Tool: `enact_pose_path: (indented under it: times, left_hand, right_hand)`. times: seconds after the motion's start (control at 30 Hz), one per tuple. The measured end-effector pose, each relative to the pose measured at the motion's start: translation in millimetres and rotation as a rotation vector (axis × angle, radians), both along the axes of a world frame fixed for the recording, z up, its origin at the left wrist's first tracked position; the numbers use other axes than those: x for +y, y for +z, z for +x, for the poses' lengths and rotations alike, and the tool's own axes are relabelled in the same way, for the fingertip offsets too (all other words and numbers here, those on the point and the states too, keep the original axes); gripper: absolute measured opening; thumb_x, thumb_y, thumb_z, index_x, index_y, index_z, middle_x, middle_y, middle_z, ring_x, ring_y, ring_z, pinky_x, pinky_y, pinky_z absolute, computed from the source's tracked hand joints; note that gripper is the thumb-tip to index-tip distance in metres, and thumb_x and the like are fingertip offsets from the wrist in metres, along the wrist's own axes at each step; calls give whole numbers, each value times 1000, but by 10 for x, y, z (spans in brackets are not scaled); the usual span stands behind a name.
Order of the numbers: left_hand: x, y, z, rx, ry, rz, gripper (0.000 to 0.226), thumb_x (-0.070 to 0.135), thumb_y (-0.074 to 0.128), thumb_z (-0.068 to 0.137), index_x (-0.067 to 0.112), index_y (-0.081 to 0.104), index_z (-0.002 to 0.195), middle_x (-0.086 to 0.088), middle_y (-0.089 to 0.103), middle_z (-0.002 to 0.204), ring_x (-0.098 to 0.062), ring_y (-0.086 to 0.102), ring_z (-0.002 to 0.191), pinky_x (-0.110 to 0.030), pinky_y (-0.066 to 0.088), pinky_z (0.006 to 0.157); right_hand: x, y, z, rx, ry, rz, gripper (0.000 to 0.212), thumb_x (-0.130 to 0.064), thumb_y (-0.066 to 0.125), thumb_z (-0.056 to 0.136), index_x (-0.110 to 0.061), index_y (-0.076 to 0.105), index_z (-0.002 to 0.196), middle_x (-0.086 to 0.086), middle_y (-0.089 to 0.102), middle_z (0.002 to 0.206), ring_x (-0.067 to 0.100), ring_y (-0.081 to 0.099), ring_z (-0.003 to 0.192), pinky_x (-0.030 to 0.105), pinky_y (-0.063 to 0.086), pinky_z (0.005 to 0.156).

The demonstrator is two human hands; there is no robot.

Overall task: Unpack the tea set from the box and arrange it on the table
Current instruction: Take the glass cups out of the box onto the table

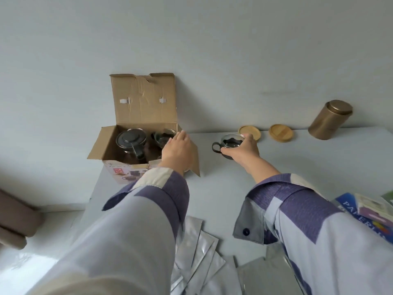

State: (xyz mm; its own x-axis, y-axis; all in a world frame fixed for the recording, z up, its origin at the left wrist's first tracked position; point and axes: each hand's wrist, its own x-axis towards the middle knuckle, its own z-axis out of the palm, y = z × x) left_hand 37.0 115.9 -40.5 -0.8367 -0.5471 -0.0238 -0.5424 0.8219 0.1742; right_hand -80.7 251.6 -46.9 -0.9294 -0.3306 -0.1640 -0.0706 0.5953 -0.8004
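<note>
On the white table, right of centre, the right hand grips a small glass cup from above and behind, fingers curled round its far rim and thumb under its near side; the cup stands upright on or just above the tabletop, which one I cannot tell, and its dark loop handle points left toward the box. Left of it, the left hand reaches over the right wall of the open cardboard box, fingers loosely spread and holding nothing, the fingertips at the rim of a second glass cup still inside the box. Beside that cup, in the box's left half, sits a glass teapot with a dark lid, its handle pointing toward the camera. The box stands at the table's left edge, its back flap raised against the wall and its side flaps splayed outward. Beyond the held cup, two round wooden coasters lie flat near the table's far edge, the nearer one just behind the cup, the other apart to its right. Farther right a gold tin canister stands near the wall. Bare tabletop lies between the box and the cup and in front of both. Silver foil packets are strewn at the near edge, and a blue paper pack lies at the right.
</note>
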Motion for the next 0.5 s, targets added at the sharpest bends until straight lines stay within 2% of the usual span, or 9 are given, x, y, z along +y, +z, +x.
enact_pose_path:
  times: [0.17, 0.4, 0.5]
  left_hand:
    - [677, -356, -298, -54, -56, 124, 60, 20, 46, 96, 4, 18, 147, -8, 21, 154, -24, 21, 143, -37, 17, 117]
    - [1179, -933, -470, -209, -51, 338, 91, 38, 66, 85, 9, 11, 150, 0, 6, 159, -18, 12, 146, -37, 23, 115]
    - [1247, -1058, -477, -233, -44, 367, 106, 40, 71, 80, 7, 0, 151, 2, 0, 160, -15, 4, 147, -33, 19, 118]
  right_hand:
    - [607, -287, -308, -29, -56, 19, 80, -29, 82, 63, -12, 40, 129, 6, 54, 127, 23, 55, 115, 35, 48, 97]
    - [1108, -768, -533, -69, -43, 69, 77, -32, 82, 63, -17, 40, 127, 2, 57, 124, 24, 56, 114, 38, 48, 97]
    - [1163, -918, -605, -37, -30, 71, 77, -32, 83, 62, -17, 43, 125, 3, 58, 123, 26, 54, 115, 40, 45, 99]
